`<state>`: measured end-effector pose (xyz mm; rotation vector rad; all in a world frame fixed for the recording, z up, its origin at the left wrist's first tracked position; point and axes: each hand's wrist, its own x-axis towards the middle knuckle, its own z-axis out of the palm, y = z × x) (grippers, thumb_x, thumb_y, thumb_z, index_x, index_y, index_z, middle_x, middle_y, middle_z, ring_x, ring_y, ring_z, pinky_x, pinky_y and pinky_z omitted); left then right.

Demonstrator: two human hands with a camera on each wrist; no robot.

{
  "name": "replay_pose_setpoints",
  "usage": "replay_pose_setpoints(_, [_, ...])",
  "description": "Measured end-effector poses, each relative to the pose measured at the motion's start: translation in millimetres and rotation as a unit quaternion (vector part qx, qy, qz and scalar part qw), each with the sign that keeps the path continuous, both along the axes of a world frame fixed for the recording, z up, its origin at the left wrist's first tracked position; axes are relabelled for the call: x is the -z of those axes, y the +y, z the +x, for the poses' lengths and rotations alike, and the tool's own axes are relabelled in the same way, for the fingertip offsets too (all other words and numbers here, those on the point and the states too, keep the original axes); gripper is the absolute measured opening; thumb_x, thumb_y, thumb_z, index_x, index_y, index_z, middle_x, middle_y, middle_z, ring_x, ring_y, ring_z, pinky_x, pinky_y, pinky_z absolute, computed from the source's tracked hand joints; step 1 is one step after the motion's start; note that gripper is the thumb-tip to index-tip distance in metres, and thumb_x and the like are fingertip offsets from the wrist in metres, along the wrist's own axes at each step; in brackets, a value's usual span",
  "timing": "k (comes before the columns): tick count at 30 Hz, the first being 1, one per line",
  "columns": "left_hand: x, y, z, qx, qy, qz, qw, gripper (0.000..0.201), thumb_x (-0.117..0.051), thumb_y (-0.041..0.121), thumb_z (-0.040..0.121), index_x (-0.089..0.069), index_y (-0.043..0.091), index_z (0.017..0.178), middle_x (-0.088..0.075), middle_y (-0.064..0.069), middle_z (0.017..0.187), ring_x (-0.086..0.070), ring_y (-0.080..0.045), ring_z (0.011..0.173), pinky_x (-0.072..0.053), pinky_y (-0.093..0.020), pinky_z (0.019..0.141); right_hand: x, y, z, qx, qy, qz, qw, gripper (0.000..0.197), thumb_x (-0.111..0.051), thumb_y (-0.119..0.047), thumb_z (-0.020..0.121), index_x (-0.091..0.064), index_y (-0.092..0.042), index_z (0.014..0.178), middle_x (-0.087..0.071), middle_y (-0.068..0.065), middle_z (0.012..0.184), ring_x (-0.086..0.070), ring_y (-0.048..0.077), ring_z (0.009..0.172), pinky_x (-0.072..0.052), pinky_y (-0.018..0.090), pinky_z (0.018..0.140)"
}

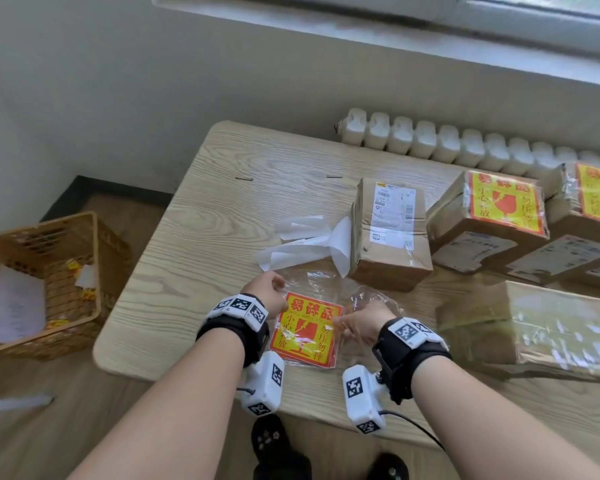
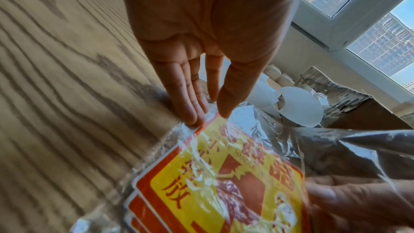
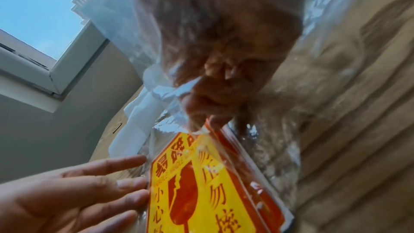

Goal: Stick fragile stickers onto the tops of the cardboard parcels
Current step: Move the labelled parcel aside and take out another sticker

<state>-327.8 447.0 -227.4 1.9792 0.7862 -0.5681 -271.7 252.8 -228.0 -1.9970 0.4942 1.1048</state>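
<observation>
A stack of red and yellow fragile stickers [image 1: 305, 332] lies in a clear plastic bag [image 1: 326, 282] near the table's front edge. My left hand [image 1: 273, 289] has straight fingers, and their tips press the bag at the stack's far left corner [image 2: 201, 121]. My right hand [image 1: 343, 323] is inside the bag, seen through the plastic. Its fingers pinch the top sticker's far right corner [image 3: 201, 121]. A plain cardboard parcel [image 1: 390, 233] stands just beyond the bag. Two parcels carrying stickers [image 1: 499, 202] [image 1: 596, 199] sit further right.
A large taped parcel [image 1: 548, 327] lies right of my right hand. White backing papers [image 1: 305, 244] lie crumpled between the bag and the plain parcel. A wicker basket [image 1: 39, 282] with scraps stands on the floor to the left. A radiator [image 1: 430, 140] runs behind the table [image 1: 194, 237].
</observation>
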Motion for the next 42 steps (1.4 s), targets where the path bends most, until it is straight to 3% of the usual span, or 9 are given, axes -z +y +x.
replay_pose_setpoints(4, [3,1,0,0.007,-0.005,0.003,1.000,0.049,-0.072,0.005,0.070,-0.057,0.022,0.113,-0.065,-0.007,0.113,-0.064,-0.025,0.102,-0.055,-0.041,0.088,8,4,-3,-0.031,-0.031,-0.010,0.999,0.027,-0.086,-0.023,0.070,-0.068,-0.009,0.084,-0.067,0.006,0.078,-0.060,0.020,0.069,-0.055,0.035,0.073])
replay_pose_setpoints(9, [4,0,-1,0.023,-0.007,0.027,0.999,0.049,-0.072,0.006,0.073,-0.056,0.023,0.116,-0.065,-0.005,0.112,-0.065,-0.023,0.099,-0.055,-0.038,0.087,6,3,-4,-0.034,-0.051,-0.024,0.998,0.021,-0.077,-0.017,0.080,-0.062,-0.016,0.066,-0.063,0.001,0.063,-0.056,0.015,0.054,-0.047,0.029,0.055])
replay_pose_setpoints(15, [4,-2,-1,0.029,0.004,0.055,0.998,0.045,-0.068,0.008,0.075,-0.056,0.026,0.114,-0.067,-0.001,0.109,-0.065,-0.022,0.099,-0.053,-0.033,0.086,-1,-3,-4,0.045,-0.108,-0.019,0.993,0.010,-0.064,-0.014,0.082,-0.066,-0.006,0.075,-0.061,0.005,0.053,-0.056,0.012,0.034,-0.042,0.017,0.040])
replay_pose_setpoints(22, [3,-5,-1,0.044,0.006,0.075,0.996,0.045,-0.070,0.011,0.076,-0.054,0.028,0.115,-0.066,0.000,0.108,-0.065,-0.019,0.094,-0.054,-0.034,0.086,-4,-7,-6,0.040,-0.066,0.018,0.997,0.017,-0.078,-0.013,0.079,-0.065,-0.005,0.089,-0.070,0.009,0.074,-0.066,0.017,0.057,-0.050,0.027,0.049])
replay_pose_setpoints(26, [1,-5,-1,0.052,0.008,0.078,0.996,0.047,-0.070,0.011,0.076,-0.053,0.028,0.117,-0.064,0.002,0.111,-0.064,-0.018,0.094,-0.054,-0.032,0.084,-11,-6,-5,0.024,-0.087,-0.008,0.996,0.016,-0.067,-0.019,0.090,-0.067,-0.003,0.095,-0.066,0.007,0.069,-0.060,0.013,0.047,-0.045,0.018,0.038])
replay_pose_setpoints(31, [-4,-8,0,0.056,0.021,0.084,0.995,0.047,-0.070,0.013,0.076,-0.052,0.028,0.117,-0.064,0.001,0.108,-0.065,-0.018,0.090,-0.055,-0.032,0.080,-17,-15,-2,-0.075,-0.143,-0.083,0.983,0.021,-0.059,-0.025,0.092,-0.068,-0.007,0.085,-0.066,0.010,0.070,-0.063,0.028,0.070,-0.052,0.033,0.069])
replay_pose_setpoints(33, [-5,-9,1,0.056,0.027,0.085,0.994,0.047,-0.069,0.013,0.076,-0.052,0.027,0.118,-0.064,0.000,0.110,-0.065,-0.019,0.091,-0.055,-0.032,0.081,-19,-20,0,-0.066,-0.168,-0.095,0.979,0.014,-0.067,-0.015,0.084,-0.064,-0.013,0.071,-0.064,0.005,0.070,-0.063,0.025,0.076,-0.048,0.025,0.056])
replay_pose_setpoints(36, [-7,-12,0,0.063,0.037,0.095,0.993,0.047,-0.068,0.014,0.078,-0.051,0.026,0.120,-0.064,-0.001,0.109,-0.064,-0.020,0.093,-0.054,-0.032,0.080,-20,-22,1,-0.034,-0.166,-0.099,0.981,0.012,-0.073,-0.011,0.078,-0.064,-0.011,0.086,-0.068,0.008,0.082,-0.067,0.026,0.079,-0.052,0.028,0.060])
replay_pose_setpoints(42, [-15,-15,1,0.081,0.052,0.105,0.990,0.048,-0.068,0.016,0.078,-0.051,0.025,0.122,-0.062,0.000,0.114,-0.062,-0.020,0.095,-0.051,-0.029,0.077,-30,-17,-1,-0.079,-0.133,-0.077,0.985,0.021,-0.038,-0.019,0.101,-0.051,-0.008,0.088,-0.064,0.013,0.058,-0.070,0.030,0.065,-0.058,0.042,0.072])
